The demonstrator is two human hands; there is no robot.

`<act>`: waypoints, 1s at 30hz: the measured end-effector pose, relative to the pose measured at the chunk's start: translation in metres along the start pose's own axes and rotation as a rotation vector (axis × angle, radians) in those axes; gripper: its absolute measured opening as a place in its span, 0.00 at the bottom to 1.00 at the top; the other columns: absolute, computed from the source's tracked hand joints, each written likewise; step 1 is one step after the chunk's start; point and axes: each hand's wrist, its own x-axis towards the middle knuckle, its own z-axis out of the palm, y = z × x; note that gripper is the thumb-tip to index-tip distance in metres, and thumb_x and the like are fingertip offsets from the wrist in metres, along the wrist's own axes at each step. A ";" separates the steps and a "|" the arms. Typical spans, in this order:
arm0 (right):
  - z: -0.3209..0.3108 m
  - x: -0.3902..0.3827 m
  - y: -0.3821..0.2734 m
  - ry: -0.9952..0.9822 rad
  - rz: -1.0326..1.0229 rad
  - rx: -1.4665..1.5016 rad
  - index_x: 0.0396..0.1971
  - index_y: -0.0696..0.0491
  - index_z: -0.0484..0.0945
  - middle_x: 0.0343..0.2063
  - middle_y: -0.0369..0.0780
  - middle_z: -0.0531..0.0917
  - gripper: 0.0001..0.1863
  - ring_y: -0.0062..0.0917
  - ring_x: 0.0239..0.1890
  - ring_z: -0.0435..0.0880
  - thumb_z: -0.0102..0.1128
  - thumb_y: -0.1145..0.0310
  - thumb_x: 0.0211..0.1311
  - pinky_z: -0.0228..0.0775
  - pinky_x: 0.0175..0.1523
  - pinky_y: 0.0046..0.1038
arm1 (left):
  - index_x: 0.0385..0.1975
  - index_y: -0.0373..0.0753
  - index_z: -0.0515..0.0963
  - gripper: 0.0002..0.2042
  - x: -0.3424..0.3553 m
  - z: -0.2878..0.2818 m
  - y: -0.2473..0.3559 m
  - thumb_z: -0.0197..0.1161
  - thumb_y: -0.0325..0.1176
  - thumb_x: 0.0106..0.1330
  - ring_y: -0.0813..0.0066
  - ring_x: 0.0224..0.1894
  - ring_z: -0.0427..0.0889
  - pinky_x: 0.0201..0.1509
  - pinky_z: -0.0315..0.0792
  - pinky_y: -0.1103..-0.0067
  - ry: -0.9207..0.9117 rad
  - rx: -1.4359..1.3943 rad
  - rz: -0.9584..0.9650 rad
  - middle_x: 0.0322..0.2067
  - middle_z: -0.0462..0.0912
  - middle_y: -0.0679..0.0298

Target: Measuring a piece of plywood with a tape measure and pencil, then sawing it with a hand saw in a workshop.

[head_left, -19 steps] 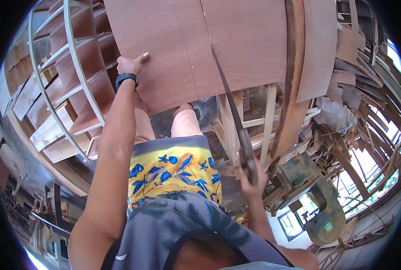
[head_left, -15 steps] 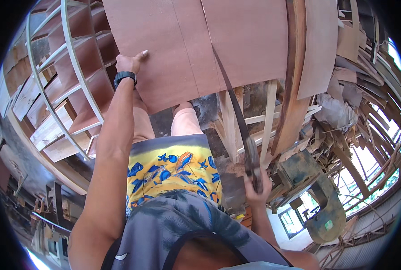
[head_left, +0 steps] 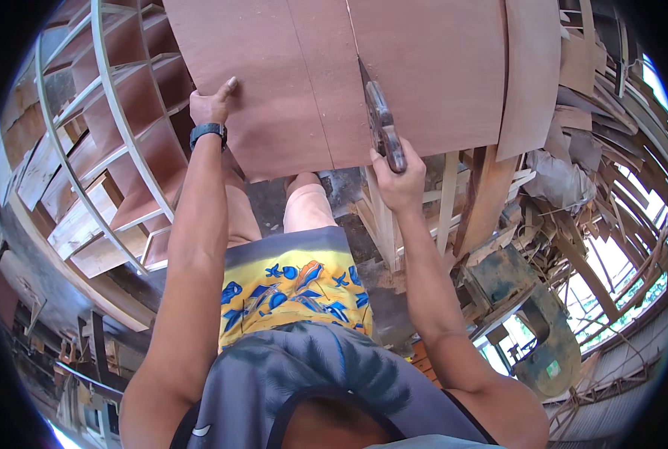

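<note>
A large reddish-brown plywood sheet point(head_left: 274, 90) lies in front of me, with a pencil line and a narrow cut running across it. My right hand point(head_left: 401, 176) is wrapped round the dark wooden handle of a handsaw point(head_left: 380, 116). Most of its blade is hidden below the sheet; only a short piece shows where it enters the cut. At the sheet's left edge my left hand point(head_left: 213, 105), below a black wristwatch point(head_left: 208, 135), grips the wood with the thumb on top and the fingers hidden underneath.
On the left stands a wooden shelf frame point(head_left: 117, 112) with many compartments. Wooden legs point(head_left: 448, 202) hold the sheet from beneath at the right. Farther right are another plywood piece point(head_left: 530, 82), a heap of wood offcuts point(head_left: 611, 165) and a green-grey machine point(head_left: 551, 352).
My right hand has pushed the saw forward and down, so the handle is now over the sheet and most of the blade has gone through the cut. My left hand keeps its hold.
</note>
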 end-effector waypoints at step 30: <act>0.017 0.062 0.061 -0.183 0.067 0.263 0.27 0.55 0.75 0.16 0.31 0.74 0.06 0.15 0.16 0.71 0.64 0.77 0.58 0.61 0.22 0.22 | 0.73 0.31 0.52 0.59 -0.127 0.018 -0.044 0.83 0.48 0.44 0.40 0.69 0.68 0.73 0.65 0.59 -0.119 0.089 -0.320 0.66 0.66 0.35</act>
